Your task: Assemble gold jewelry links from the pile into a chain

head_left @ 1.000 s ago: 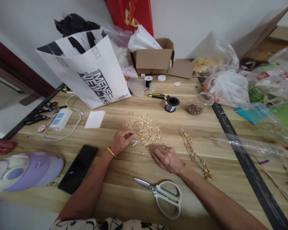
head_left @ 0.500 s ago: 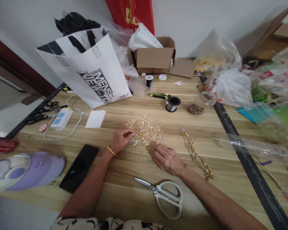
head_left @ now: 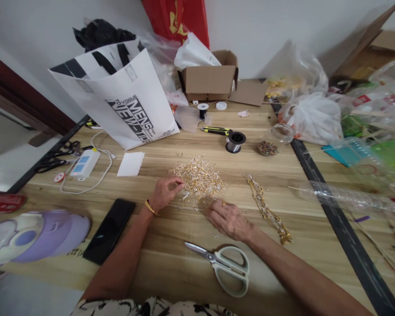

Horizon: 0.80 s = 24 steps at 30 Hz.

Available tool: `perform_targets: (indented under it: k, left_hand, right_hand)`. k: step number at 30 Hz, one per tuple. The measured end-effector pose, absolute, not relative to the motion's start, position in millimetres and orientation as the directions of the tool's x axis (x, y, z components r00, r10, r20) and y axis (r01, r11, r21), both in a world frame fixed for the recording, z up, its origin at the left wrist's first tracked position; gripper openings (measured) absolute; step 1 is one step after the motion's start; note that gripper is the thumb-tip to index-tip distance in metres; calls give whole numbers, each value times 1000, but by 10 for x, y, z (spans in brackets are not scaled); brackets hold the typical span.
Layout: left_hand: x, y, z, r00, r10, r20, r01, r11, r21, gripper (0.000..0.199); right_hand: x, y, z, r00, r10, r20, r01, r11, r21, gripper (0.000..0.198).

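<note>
A loose pile of small gold and clear beads (head_left: 199, 177) lies on the wooden table. At its left edge my left hand (head_left: 166, 192) has thumb and forefinger pinched together; whatever is between them is too small to make out. Below the pile my right hand (head_left: 229, 219) rests on the table with fingers bent and closed. A thin beaded strand (head_left: 187, 208) runs across the wood to its fingertips, where its end is hidden. A few tiny beads (head_left: 215, 235) lie beneath that hand. White-handled scissors (head_left: 230, 267) lie nearer me, blades pointing left.
Gold and clear bead chains (head_left: 268, 208) lie to the right. Behind the pile are a wire spool (head_left: 235, 142), yellow-black pliers (head_left: 216, 131) and a jar of beads (head_left: 268, 148). A black phone (head_left: 109, 230) and a power strip (head_left: 84, 163) lie left; a white bag (head_left: 118, 101) stands behind.
My right hand has shifted very slightly left. My left hand stays pinched at the edge of the pile. The view has moved a little.
</note>
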<state>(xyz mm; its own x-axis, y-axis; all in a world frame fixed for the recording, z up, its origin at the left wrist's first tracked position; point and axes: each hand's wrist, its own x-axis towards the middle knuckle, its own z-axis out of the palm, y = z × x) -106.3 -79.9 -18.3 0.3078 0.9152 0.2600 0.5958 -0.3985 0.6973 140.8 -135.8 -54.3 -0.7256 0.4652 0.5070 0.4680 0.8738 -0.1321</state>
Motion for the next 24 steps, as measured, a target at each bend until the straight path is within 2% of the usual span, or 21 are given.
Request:
perform_targets:
  k: [2,5,7,9,13,20,24]
  left_hand:
    - [-987,-859,-96,446,874,192,546,-436,715,17]
    - [-843,-958,-5,685,717,129,417,-531,737,15]
    - [-750,-1015,14,767,637,79,377,-548,747,17]
    - [-680,-1056,6,792,608,56,365,-545,754,16]
    - [-632,-1077,-45,764,645,1,407,-484,775,14]
    - [-672,-1025,-103,753,652,-92,448,-404,798,18]
    - [-671,-1023,-107,734,671,-105,470,-390,792,17]
  right_hand:
    - [1405,-1363,-549,-716,456,528,472,874,-115,13]
    - [1404,-1372,-542,-720,445,533,471,877,-96,13]
    - [1406,-1379,-530,-732,440,520,471,878,-79,15]
    - [1410,-1384,-518,-745,429,510,467,882,-59,16]
    - [1415,-1383,-512,-757,407,512,452,891,-41,16]
    - [1413,-1377,-540,-748,443,494,479,876,-61,20]
    - [1413,-1366,-516,-744,438,505,467,881,-75,16]
